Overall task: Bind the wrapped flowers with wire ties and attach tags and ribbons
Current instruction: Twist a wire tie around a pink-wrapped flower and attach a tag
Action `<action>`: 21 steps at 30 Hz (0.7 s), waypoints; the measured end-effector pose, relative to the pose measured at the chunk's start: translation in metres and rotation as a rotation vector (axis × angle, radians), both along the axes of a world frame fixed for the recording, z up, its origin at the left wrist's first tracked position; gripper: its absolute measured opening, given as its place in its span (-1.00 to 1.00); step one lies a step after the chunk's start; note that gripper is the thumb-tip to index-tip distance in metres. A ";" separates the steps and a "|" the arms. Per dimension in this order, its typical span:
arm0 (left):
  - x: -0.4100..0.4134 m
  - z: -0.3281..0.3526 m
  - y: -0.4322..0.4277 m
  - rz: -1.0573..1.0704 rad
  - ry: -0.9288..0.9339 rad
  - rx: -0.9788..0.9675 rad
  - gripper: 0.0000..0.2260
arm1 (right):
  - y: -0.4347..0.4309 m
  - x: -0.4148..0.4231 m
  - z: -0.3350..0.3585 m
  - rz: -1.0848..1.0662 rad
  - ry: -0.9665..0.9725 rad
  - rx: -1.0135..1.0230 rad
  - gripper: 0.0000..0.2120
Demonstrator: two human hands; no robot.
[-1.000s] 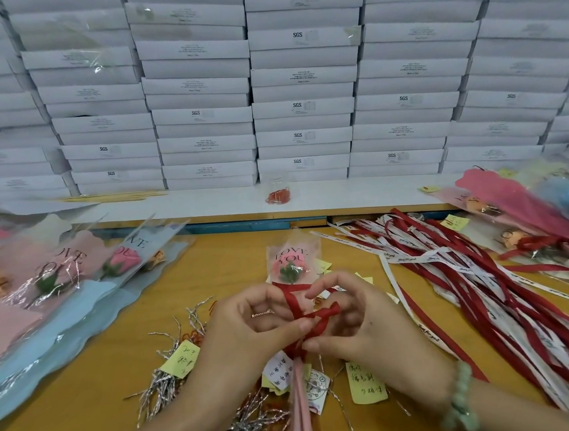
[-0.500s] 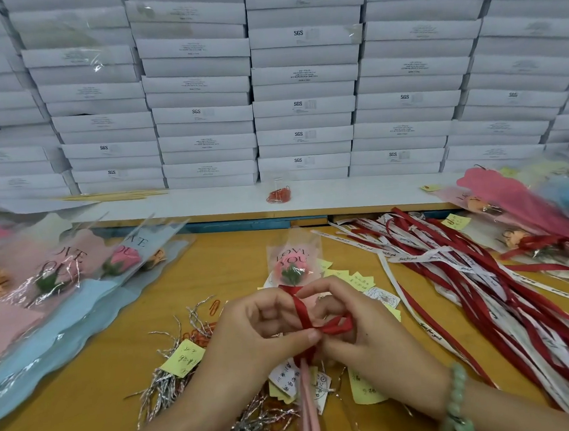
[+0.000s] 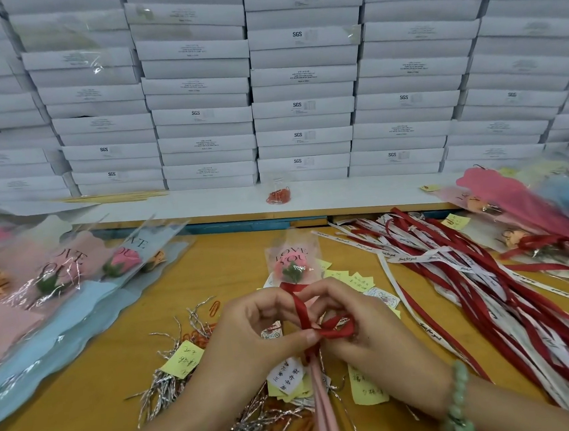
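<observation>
The flower [image 3: 292, 266] lies on the surface [image 3: 86, 404], with the ribbon [image 3: 336, 329] wound just below its head. The left hand [image 3: 252, 335] pinches the crossing and the right hand [image 3: 366, 342] pinches the loop beside it. Best to keep the crossing pressed to the stem [image 3: 321, 401] while drawing the loop snug and even.

"SGS" on the stacked white boxes [image 3: 304, 110]; "LOVE YOU" on the held flower's wrapper [image 3: 293, 252]

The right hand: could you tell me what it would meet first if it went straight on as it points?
Most likely the left hand, directly across the red ribbon that both hands pinch.
</observation>
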State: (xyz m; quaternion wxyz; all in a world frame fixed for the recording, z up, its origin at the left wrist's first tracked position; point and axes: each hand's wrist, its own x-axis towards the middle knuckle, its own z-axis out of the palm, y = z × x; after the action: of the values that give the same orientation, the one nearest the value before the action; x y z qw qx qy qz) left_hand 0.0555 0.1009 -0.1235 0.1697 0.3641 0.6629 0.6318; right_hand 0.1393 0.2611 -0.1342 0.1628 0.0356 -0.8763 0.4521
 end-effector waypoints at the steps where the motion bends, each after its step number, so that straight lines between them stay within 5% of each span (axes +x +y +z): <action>1: -0.001 0.001 0.000 0.002 0.001 0.003 -0.81 | 0.001 0.000 0.001 -0.006 0.001 0.014 -0.61; 9: -0.006 0.001 -0.004 0.043 0.002 -0.073 -0.81 | 0.017 -0.002 0.017 0.048 -0.089 0.156 -0.65; 16: -0.005 0.001 -0.003 0.061 0.031 -0.108 -0.77 | 0.018 0.000 0.016 -0.038 0.025 0.471 -0.79; 21: -0.007 -0.001 -0.002 0.095 0.064 -0.124 -0.77 | 0.023 -0.001 0.018 -0.008 -0.018 0.446 -0.82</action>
State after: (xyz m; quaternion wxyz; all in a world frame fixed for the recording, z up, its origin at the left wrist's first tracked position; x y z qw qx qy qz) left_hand 0.0484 0.0984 -0.1247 0.1406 0.3410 0.7225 0.5848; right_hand 0.1380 0.2837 -0.1165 0.1450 0.0633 -0.9561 0.2467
